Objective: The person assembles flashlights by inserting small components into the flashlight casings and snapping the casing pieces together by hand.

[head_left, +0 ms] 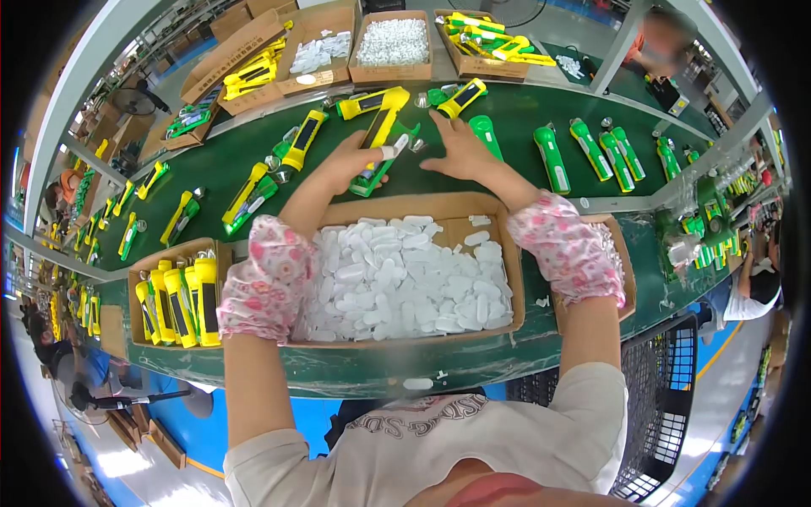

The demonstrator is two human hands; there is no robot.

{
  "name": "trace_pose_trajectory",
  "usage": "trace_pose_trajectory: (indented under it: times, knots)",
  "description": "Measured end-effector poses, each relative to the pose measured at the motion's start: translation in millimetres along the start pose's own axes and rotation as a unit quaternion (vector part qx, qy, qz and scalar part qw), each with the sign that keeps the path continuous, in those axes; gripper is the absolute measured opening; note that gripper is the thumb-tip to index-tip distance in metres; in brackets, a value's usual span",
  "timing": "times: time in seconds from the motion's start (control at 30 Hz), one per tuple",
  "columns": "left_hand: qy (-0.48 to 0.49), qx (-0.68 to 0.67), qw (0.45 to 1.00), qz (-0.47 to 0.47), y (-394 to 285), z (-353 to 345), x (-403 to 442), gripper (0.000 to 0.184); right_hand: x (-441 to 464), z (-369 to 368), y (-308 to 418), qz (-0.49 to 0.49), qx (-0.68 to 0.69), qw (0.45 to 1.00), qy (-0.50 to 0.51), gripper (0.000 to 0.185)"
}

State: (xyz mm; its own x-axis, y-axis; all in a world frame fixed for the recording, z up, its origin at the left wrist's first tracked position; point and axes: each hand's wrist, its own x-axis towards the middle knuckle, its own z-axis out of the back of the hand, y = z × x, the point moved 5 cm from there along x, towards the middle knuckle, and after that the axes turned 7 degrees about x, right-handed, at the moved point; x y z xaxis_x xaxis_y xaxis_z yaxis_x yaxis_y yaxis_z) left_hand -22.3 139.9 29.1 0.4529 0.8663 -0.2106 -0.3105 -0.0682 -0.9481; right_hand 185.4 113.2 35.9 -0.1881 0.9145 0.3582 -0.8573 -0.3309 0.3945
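Note:
My left hand [348, 163] is closed around a yellow-and-green flashlight [386, 118] above the green conveyor belt. A white strip shows near the thumb; whether it is part of the flashlight or a wrap, I cannot tell. Just to the right, my right hand [465, 152] is empty with its fingers spread, reaching over the belt. Beyond its fingertips lies another yellow flashlight [462, 98] with a dark panel. A green flashlight housing [487, 135] rests to the right of that hand. Below both hands stands a cardboard box [514, 291] of white oval plastic pieces [405, 279].
A box of yellow flashlight parts [182, 296] stands at front left. A smaller box [627, 296] sits partly behind my right sleeve. Along the far side are boxes of small clear pieces [393, 42] and yellow parts [494, 40]. Green flashlights [552, 158] lie rightward on the belt.

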Motion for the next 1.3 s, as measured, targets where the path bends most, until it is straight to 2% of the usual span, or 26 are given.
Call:
trace_pose_trajectory:
  times: [0.1,0.2,0.23,0.27,0.33,0.37,0.5,0.6,0.63,0.67,0.7,0.73,0.8,0.83,0.87,0.97,1.0,1.07,1.13,1.27,1.3]
  knots:
    - [0.022,0.017,0.999,0.031,-22.4,-11.5,-49.0,0.045,6.3,-8.0,15.2,0.102,0.159,0.981,-0.044,0.051]
    - [0.000,0.046,0.999,0.008,-22.3,-8.1,-77.9,0.040,-1.3,12.2,29.2,0.067,0.115,0.991,0.016,0.040]
    - [-0.006,0.052,0.998,-0.034,-25.2,-6.7,-86.2,0.045,-6.8,32.4,45.7,0.152,0.015,0.985,-0.076,0.029]
    - [-0.018,0.047,0.998,-0.035,-24.3,-6.4,-97.8,0.051,-12.8,48.7,59.4,0.205,-0.030,0.972,-0.112,0.028]
    - [-0.001,0.015,0.999,-0.038,-29.3,-13.7,-121.3,0.055,-16.0,55.0,69.1,0.216,-0.020,0.972,-0.091,0.029]
    - [0.004,0.002,1.000,-0.030,-25.6,-15.3,-128.0,0.057,-17.6,49.5,68.3,0.207,-0.016,0.975,-0.075,0.034]
    - [0.047,-0.106,0.993,0.024,-5.3,-31.2,-149.0,0.044,-42.4,23.9,62.6,0.154,0.130,0.978,0.058,0.046]
    - [0.054,-0.238,0.968,0.060,12.8,-42.6,-160.8,0.038,-58.4,42.1,41.6,0.157,0.163,0.974,-0.008,0.045]
    - [0.061,-0.290,0.952,0.081,21.3,-43.6,-159.3,0.038,-69.6,62.2,48.9,0.072,0.098,0.990,0.076,0.033]
    - [0.067,-0.342,0.932,0.100,30.1,-43.7,-156.0,0.039,-83.5,61.5,47.2,0.076,0.052,0.987,0.133,0.028]
    - [0.106,-0.380,0.915,0.078,35.7,-43.8,-148.2,0.037,-96.9,56.1,42.5,0.079,0.007,0.979,0.189,0.023]
    - [0.101,-0.390,0.913,0.059,36.6,-46.9,-141.2,0.035,-110.2,44.7,38.1,0.081,-0.037,0.966,0.244,0.018]
    - [0.093,-0.407,0.909,0.022,33.6,-60.5,-123.4,0.032,-132.5,9.3,23.6,0.132,-0.190,0.946,0.225,0.012]
    - [0.121,-0.425,0.897,-0.011,26.7,-70.9,-113.0,0.029,-140.1,-9.6,13.5,0.173,-0.253,0.932,0.193,0.013]
    - [0.095,-0.449,0.888,0.001,26.6,-79.7,-103.5,0.037,-142.8,-14.3,6.8,0.146,-0.228,0.945,0.186,0.014]
    - [0.192,-0.542,0.818,-0.001,6.3,-103.6,-102.8,0.057,-142.9,-15.6,1.1,0.088,-0.170,0.965,0.177,0.015]
    - [0.180,-0.556,0.811,-0.012,6.7,-108.7,-100.8,0.056,-143.5,-14.3,1.3,0.080,-0.162,0.966,0.184,0.015]
    - [0.107,-0.541,0.834,-0.012,21.0,-114.8,-92.0,0.051,-139.7,-15.8,-1.4,0.052,-0.134,0.968,0.205,0.019]
    - [0.086,-0.550,0.831,-0.006,23.8,-115.0,-98.5,0.043,-134.4,-21.2,-8.0,0.012,-0.098,0.967,0.235,0.024]
    - [0.078,-0.601,0.794,-0.032,29.0,-103.9,-94.4,0.037,-125.4,-14.2,-0.2,0.010,-0.102,0.960,0.261,0.018]
    - [0.072,-0.613,0.786,-0.035,27.6,-99.4,-96.4,0.036,-125.2,-10.7,7.9,0.075,-0.083,0.958,0.263,0.015]
